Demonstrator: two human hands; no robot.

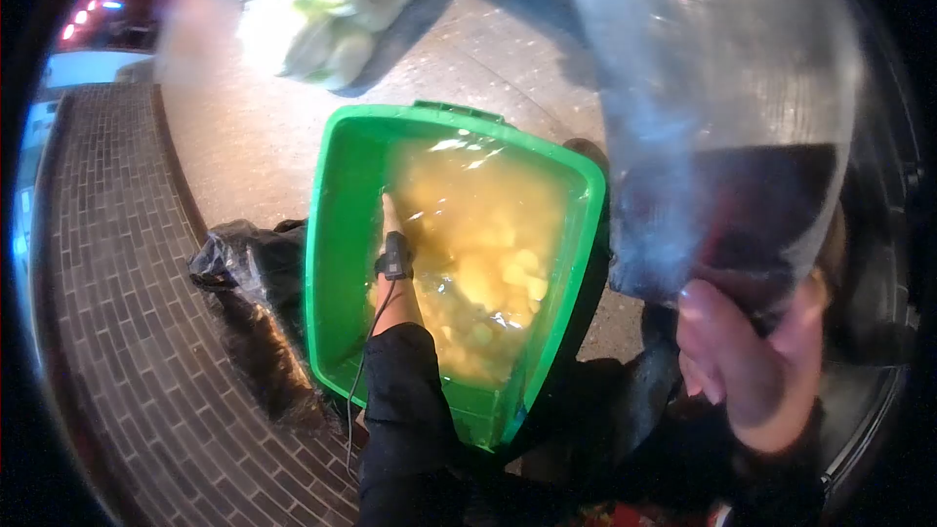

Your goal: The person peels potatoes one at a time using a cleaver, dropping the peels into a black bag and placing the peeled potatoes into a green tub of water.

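A green plastic tub (340, 234) holds cloudy yellowish water (468, 190). Pale yellow pieces (483, 278), which look like peeled potatoes, lie in it. My left hand (392, 229) reaches into the tub near its left wall, with a small black device (394, 256) and a cable strapped at the wrist. One finger or thumb shows above the murky water, and the other fingers are hidden. On the right, my right hand (737, 356) grips the lower edge of a large clear plastic bag (722, 68), raised beside the tub.
A clear bag of whitish-green vegetables (337, 10) rests on the pale ground behind the tub. Against the tub's left side lies a crumpled black plastic bag (256, 278). Brick paving (127, 263) runs along the left. A dark container edge (869, 400) stands at far right.
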